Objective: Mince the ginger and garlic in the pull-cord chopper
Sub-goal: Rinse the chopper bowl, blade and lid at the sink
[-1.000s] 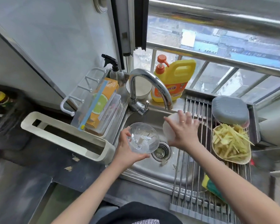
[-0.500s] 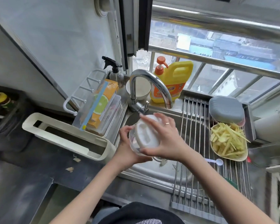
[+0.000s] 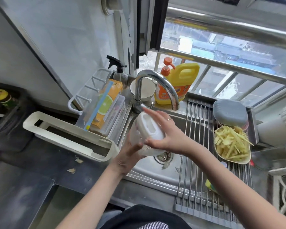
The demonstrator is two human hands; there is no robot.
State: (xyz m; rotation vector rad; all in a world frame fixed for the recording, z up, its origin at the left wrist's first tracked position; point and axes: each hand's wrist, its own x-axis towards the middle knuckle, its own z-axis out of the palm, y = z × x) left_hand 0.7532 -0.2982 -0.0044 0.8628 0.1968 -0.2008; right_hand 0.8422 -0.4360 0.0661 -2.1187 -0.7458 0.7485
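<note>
Over the steel sink (image 3: pixel 149 176) I hold the pull-cord chopper tilted toward the left. My left hand (image 3: pixel 127 158) cups its clear bowl (image 3: pixel 135 138) from below. My right hand (image 3: pixel 165 134) grips the white lid (image 3: pixel 149 126), which sits on the bowl. The bowl's contents are blurred and partly hidden by my fingers. A shallow dish of sliced ginger strips (image 3: pixel 231 142) rests on the roll-up drying rack (image 3: pixel 195 146) to the right.
The curved tap (image 3: pixel 157 83) rises just behind the chopper. A yellow detergent jug (image 3: pixel 178 83), a white bowl (image 3: pixel 144 90) and a spray bottle (image 3: pixel 119 70) stand behind the sink. A grey lidded box (image 3: pixel 229 113) sits past the ginger. A cream holder (image 3: pixel 69 134) lies on the dark counter, left.
My right hand brought the white lid from the right onto the clear bowl, which was open before. Both hands then tipped the closed chopper to the left.
</note>
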